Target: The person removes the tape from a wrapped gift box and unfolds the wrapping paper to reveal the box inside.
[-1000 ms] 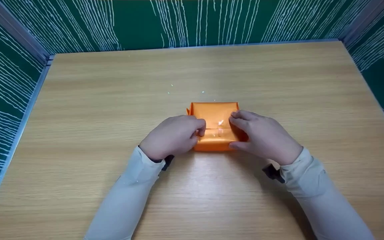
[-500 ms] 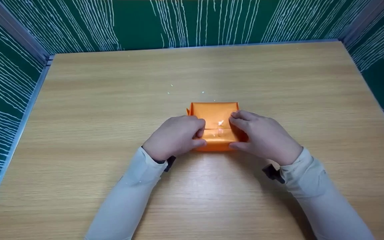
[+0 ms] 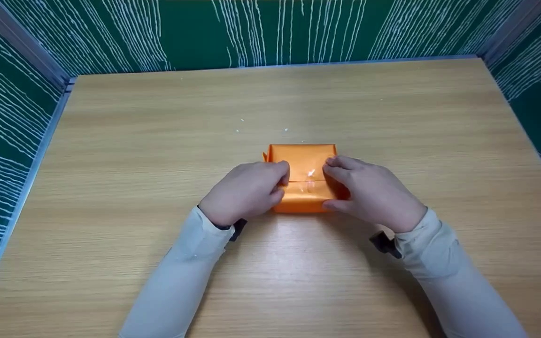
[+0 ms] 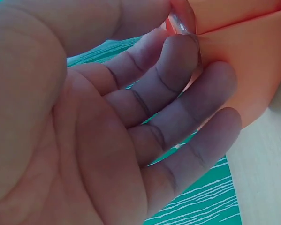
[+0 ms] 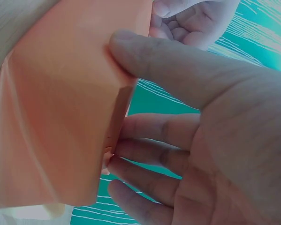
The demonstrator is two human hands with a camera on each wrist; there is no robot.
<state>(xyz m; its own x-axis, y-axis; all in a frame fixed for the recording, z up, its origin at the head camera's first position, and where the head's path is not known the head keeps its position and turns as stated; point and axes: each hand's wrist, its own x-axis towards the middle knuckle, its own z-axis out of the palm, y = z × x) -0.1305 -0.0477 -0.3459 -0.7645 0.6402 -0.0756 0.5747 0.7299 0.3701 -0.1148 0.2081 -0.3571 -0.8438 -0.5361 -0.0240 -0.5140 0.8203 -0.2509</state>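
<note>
A glossy orange wrapped package [image 3: 302, 162] lies on the table in front of me, with a seam across its top and a shiny clear patch like tape on it. At its left side my left hand [image 3: 247, 192] has its fingers bent, thumb and forefinger closed on the edge. In the left wrist view a shiny strip [image 4: 180, 23] shows beside these fingertips. My right hand [image 3: 374, 190] grips the package's right side, thumb on the near face and fingers over the top. A pale thing [image 5: 37, 211] peeks from under one end of the wrapping in the right wrist view.
The wooden table [image 3: 158, 117] carries several tiny white specks beyond the package. Green walls with white streaks [image 3: 275, 33] enclose its back and sides, with a blue strip along the table's edges. Dark wrist devices [image 3: 385, 244] sit at both cuffs.
My left thumb first stretches forward along the near edge, then draws back towards the bent fingers; the left hand shifts only slightly. My right hand and the package stay where they are.
</note>
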